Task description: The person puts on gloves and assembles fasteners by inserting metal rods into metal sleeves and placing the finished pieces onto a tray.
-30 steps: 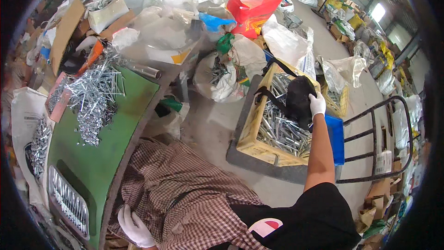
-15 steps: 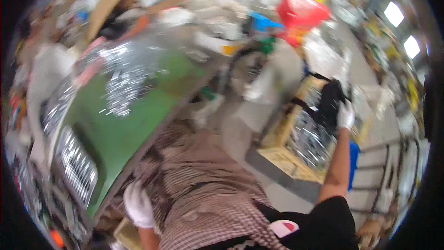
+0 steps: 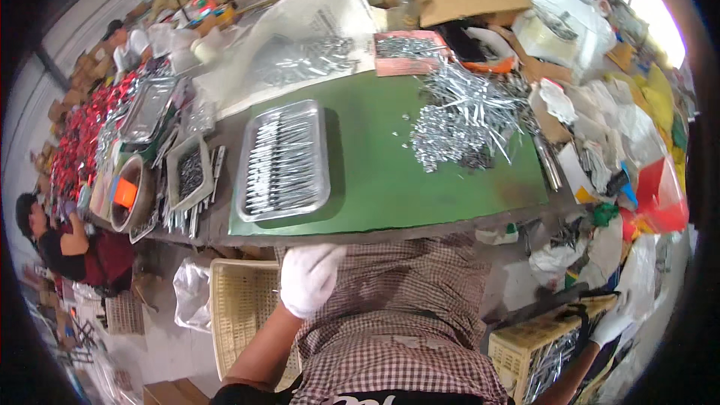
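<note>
My left hand (image 3: 309, 279), in a white glove, is over my checked apron (image 3: 405, 307), just below the table's front edge. Its fingers stretch to the right, slightly blurred, with nothing seen in them. Low on the right, my gloved right hand (image 3: 611, 324) reaches to the far side of a yellow crate (image 3: 514, 349) of shiny metal pieces, by a black strap (image 3: 579, 322). Its fingers are too small and unclear to read. On the green table top (image 3: 367, 172) lie a metal tray (image 3: 327, 172) of neatly rowed metal pieces and a loose heap of silvery pieces (image 3: 457, 124).
A pink box (image 3: 401, 67) of small parts stands at the table's back. Bins (image 3: 187, 172) of parts crowd its left end. Below the table is a yellow basket (image 3: 225, 307). A co-worker (image 3: 64, 244) sits at the far left. A red container (image 3: 660, 195) is at the right.
My view has swung from the right round to face the table. My left hand has risen from beside the apron to the table's edge. My right hand has stayed by the yellow crate.
</note>
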`<state>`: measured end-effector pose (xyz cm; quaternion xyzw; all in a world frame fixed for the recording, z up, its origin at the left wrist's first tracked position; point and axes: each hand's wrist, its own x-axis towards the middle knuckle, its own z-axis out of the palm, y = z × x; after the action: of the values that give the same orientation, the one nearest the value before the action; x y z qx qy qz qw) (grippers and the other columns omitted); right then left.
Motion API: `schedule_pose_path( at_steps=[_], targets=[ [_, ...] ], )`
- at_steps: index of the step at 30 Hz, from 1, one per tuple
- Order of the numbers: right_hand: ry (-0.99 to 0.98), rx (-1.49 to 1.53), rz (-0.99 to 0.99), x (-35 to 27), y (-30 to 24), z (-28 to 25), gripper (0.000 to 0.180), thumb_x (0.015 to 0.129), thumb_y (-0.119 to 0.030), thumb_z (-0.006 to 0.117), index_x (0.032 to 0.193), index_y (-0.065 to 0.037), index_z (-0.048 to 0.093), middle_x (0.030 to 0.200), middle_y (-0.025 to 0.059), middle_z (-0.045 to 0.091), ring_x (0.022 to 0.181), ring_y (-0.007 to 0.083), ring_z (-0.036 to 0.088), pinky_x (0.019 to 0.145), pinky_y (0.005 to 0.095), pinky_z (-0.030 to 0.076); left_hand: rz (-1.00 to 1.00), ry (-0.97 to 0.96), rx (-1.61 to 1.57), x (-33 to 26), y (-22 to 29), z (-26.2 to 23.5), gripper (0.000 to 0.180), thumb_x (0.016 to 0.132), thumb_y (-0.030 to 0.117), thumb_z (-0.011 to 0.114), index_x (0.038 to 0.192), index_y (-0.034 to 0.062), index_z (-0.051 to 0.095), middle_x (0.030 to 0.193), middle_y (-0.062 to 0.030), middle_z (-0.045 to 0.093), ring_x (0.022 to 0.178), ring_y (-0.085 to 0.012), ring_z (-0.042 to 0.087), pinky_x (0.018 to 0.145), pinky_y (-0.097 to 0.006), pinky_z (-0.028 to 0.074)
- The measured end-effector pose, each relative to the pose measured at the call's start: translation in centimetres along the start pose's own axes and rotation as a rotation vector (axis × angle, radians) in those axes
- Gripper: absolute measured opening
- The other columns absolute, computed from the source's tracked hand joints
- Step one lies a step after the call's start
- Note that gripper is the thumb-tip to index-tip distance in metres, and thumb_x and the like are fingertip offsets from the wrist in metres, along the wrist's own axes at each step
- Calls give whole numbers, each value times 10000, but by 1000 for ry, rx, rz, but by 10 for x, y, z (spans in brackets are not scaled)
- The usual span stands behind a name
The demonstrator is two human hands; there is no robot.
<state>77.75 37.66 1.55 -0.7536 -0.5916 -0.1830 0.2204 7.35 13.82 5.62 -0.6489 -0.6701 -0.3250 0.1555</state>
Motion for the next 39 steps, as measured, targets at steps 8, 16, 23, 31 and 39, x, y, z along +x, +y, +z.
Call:
schedule_pose_path(
  at_steps=[8, 16, 23, 31, 39],
  targets=[
    [-81, 759, -751, -10, -413, -21, 173, 857, -100, 705, 1025, -84, 739, 1034, 113, 712, 984, 337, 652, 886, 430, 493, 21, 98, 109, 35, -21, 16, 413, 700, -31, 747, 1091, 102, 732, 1044, -37, 675, 899, -242, 648, 798, -386, 497],
    [-110, 614, -912, 34, -548, 13, 131, 845, -175, 713, 968, -131, 711, 944, 89, 650, 973, 326, 616, 853, 476, 475, -35, 11, -2, 33, -14, 30, 371, 711, -22, 736, 1063, 95, 739, 1036, -44, 689, 899, -245, 654, 782, -390, 507],
    [-248, 487, -1051, 38, -569, 21, 78, 828, -161, 720, 853, -112, 665, 913, 93, 640, 947, 316, 624, 838, 481, 484, -85, -42, -65, 43, -18, 26, 354, 721, -19, 729, 1062, 76, 736, 1017, -53, 691, 821, -254, 664, 731, -394, 508],
    [-151, 505, -1016, 37, -553, 21, 100, 875, -146, 680, 957, -101, 647, 975, 106, 638, 1009, 328, 607, 919, 479, 456, 88, -301, -91, 123, -28, 7, 364, 807, 81, 697, 1170, 68, 695, 1113, -113, 682, 950, -310, 683, 791, -422, 554],
    [-340, 955, -534, -42, -487, -13, 58, 941, -22, 625, 997, -21, 610, 980, 160, 658, 919, 363, 628, 846, 437, 499, -444, -49, 118, 254, -254, 77, 395, 1002, 311, 590, 1282, 39, 650, 1358, -234, 589, 1213, -429, 591, 1042, -479, 482]
  ],
)
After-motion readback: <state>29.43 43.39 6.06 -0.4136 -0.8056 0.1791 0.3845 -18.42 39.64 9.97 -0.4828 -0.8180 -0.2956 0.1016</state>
